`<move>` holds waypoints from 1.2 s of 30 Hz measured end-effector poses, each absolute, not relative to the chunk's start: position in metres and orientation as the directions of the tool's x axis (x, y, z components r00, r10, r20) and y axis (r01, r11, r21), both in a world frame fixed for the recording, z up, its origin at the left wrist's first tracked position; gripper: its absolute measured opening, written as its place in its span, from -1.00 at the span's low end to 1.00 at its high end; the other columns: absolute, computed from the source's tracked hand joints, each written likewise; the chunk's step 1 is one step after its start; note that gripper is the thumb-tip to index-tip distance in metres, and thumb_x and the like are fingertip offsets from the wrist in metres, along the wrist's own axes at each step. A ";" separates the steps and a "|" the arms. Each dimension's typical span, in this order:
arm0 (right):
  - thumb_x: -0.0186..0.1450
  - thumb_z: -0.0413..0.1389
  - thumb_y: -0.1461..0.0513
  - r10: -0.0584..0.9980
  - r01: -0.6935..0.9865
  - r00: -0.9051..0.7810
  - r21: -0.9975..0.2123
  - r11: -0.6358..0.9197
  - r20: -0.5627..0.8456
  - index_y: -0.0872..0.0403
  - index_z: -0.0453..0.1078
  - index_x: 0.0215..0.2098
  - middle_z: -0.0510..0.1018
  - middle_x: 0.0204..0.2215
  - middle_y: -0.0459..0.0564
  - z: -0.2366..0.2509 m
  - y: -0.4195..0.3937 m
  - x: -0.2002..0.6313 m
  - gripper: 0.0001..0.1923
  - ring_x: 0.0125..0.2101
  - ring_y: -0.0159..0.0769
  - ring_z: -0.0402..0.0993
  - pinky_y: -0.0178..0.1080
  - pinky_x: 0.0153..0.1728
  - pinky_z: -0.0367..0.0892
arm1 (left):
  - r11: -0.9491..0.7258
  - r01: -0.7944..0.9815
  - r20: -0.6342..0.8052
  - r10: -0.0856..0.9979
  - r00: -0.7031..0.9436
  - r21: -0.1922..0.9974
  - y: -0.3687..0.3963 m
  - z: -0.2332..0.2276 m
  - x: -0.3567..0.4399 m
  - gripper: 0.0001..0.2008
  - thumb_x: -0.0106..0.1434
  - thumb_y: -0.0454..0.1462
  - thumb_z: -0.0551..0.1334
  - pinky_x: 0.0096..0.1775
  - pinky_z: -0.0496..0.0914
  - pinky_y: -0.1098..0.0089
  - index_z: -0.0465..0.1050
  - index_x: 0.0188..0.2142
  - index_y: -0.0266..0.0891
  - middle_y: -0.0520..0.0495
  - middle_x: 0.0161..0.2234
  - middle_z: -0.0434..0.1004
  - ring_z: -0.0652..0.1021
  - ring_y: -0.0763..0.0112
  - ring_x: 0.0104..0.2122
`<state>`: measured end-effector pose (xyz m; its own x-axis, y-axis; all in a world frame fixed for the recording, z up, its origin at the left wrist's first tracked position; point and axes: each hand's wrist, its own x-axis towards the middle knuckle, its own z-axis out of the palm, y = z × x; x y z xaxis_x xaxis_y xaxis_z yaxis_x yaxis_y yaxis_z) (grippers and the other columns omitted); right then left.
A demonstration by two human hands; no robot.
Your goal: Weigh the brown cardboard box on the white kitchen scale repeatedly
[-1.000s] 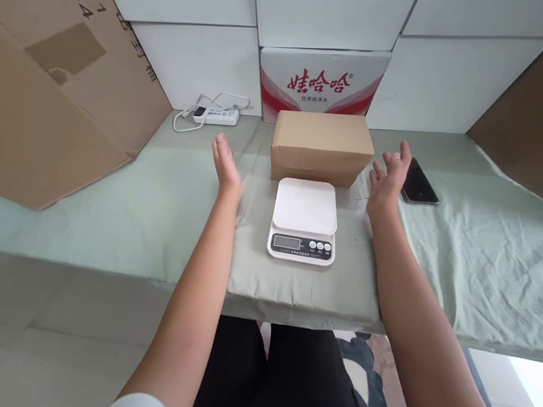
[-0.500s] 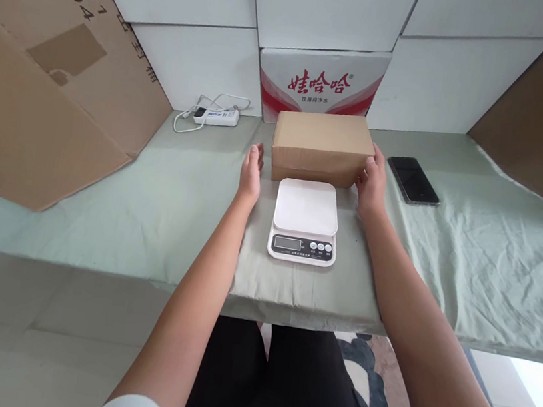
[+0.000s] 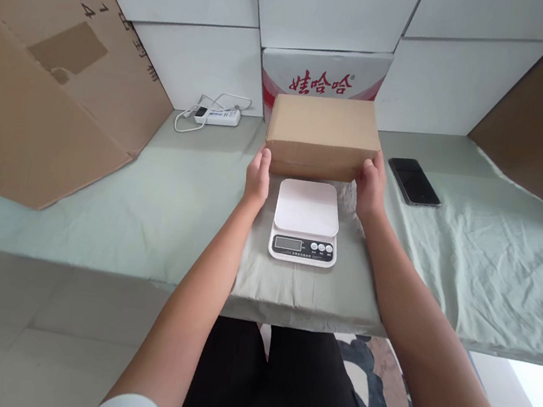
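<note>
A plain brown cardboard box (image 3: 323,135) is lifted slightly off the green cloth, just behind a white kitchen scale (image 3: 306,220). My left hand (image 3: 257,178) grips the box's left end. At its right end my right hand (image 3: 369,189) holds it the same way. The scale's platform is bare, and its display and buttons face me.
A black phone (image 3: 414,181) lies on the green-covered table (image 3: 472,245) to the right. A white power strip with cable (image 3: 216,115) sits at the back left. A red-and-white printed carton (image 3: 322,76) and white boxes form the back wall. Large brown cardboard (image 3: 41,77) leans at left.
Both hands came in from the sides, closed on the box's two ends, and raised it off the cloth toward me.
</note>
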<state>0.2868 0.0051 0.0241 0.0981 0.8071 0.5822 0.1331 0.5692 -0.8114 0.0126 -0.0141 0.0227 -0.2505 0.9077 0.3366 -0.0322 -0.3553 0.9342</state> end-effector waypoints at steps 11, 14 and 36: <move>0.37 0.11 -0.48 0.776 0.248 0.104 -0.772 0.585 0.622 -0.36 0.51 0.45 0.55 0.52 0.01 0.060 -0.084 0.292 -0.15 0.59 0.25 0.35 0.41 0.65 0.24 | -0.534 0.089 0.540 0.811 -0.227 0.841 -0.099 0.041 0.010 -0.18 0.51 0.42 0.09 0.47 0.44 0.02 0.66 0.35 -0.04 -0.26 0.29 0.76 0.60 -0.12 0.46; 0.43 0.10 -0.41 0.766 0.277 0.129 -0.765 0.582 0.630 -0.31 0.54 0.44 0.59 0.45 0.09 0.047 -0.102 0.300 -0.21 0.50 0.30 0.44 0.46 0.53 0.36 | -0.501 0.059 0.502 0.840 -0.209 0.863 -0.122 0.034 0.013 -0.22 0.53 0.39 0.08 0.44 0.48 0.01 0.69 0.31 -0.05 -0.25 0.25 0.78 0.66 -0.12 0.39; 0.38 0.11 -0.40 0.755 0.176 0.337 -0.825 0.537 0.563 -0.32 0.49 0.35 0.65 0.22 0.07 0.017 -0.109 0.298 -0.27 0.31 0.30 0.60 0.48 0.34 0.51 | -0.412 0.049 0.403 0.850 -0.340 0.910 -0.149 0.020 0.018 -0.12 0.51 0.42 0.08 0.61 0.34 0.01 0.51 0.52 -0.01 -0.22 0.56 0.52 0.39 -0.09 0.64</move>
<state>0.2978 -0.1087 0.0174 0.3369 0.7550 0.5625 0.1756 0.5366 -0.8254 0.0181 -0.1491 0.0195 -0.3398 0.8496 0.4034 0.0489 -0.4124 0.9097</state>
